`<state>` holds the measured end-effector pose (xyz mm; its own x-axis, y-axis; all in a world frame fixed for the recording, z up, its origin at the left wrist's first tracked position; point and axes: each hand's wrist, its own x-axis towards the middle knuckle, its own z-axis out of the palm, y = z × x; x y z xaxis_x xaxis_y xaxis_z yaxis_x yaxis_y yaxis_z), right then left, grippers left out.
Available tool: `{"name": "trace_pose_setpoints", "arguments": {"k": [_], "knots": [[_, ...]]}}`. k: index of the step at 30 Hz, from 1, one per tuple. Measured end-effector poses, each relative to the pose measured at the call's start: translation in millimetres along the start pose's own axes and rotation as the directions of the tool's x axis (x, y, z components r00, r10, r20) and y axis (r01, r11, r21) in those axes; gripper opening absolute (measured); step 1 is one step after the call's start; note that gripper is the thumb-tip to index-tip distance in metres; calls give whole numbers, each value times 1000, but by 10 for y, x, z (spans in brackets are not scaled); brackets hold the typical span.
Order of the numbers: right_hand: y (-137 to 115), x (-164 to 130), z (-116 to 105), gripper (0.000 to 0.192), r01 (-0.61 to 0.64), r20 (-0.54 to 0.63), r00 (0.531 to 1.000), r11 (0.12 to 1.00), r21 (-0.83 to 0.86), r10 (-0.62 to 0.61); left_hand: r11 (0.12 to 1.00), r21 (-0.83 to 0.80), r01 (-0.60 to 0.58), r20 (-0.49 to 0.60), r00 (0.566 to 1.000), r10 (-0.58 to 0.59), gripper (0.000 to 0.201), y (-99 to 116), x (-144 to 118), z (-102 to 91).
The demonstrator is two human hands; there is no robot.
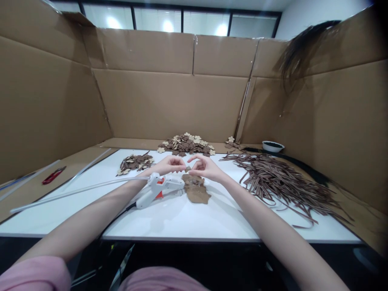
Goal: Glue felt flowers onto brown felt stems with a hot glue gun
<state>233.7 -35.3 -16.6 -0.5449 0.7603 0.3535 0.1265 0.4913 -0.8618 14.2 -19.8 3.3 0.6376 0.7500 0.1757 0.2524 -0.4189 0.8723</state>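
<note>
My left hand (170, 165) and my right hand (205, 166) meet above the middle of the white table (194, 218). Their fingertips pinch a small brown piece (188, 169) between them. Just below the hands lies a brown cardboard scrap (195, 189). A white hot-glue gun (157, 189) with an orange trigger rests on the table under my left wrist, a clear glue stick (75, 191) poking out of its back toward the left.
A heap of brown and cream flower cut-outs (186, 144) lies at the back, a smaller pile (135, 163) to its left. Long brown strips (279, 180) cover the right side. A small white bowl (273, 146) stands far right. Red cutters (53, 175) lie at left. Cardboard walls enclose the table.
</note>
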Motion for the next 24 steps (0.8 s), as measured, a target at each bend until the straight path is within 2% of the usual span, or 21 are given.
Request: {"name": "trace_pose_setpoints", "arguments": {"k": [8,12,17,24], "knots": [[-19,-4,-103,41,-22,20,1000,999,-25,22,1000,-25,-13,-133,991,10,34,-84,18,-165],[-11,-2,-131,43,-50,-28,998,998,-32,49,998,-22,-59,-183,982,54,31,-107,22,-223],[-7,7,-122,52,-84,-95,992,995,-57,78,998,-51,-35,-151,988,27,32,-92,12,-188],[-93,-18,-84,34,-99,-87,992,993,-61,94,998,-64,-2,-95,995,-4,33,-50,7,-114]]}}
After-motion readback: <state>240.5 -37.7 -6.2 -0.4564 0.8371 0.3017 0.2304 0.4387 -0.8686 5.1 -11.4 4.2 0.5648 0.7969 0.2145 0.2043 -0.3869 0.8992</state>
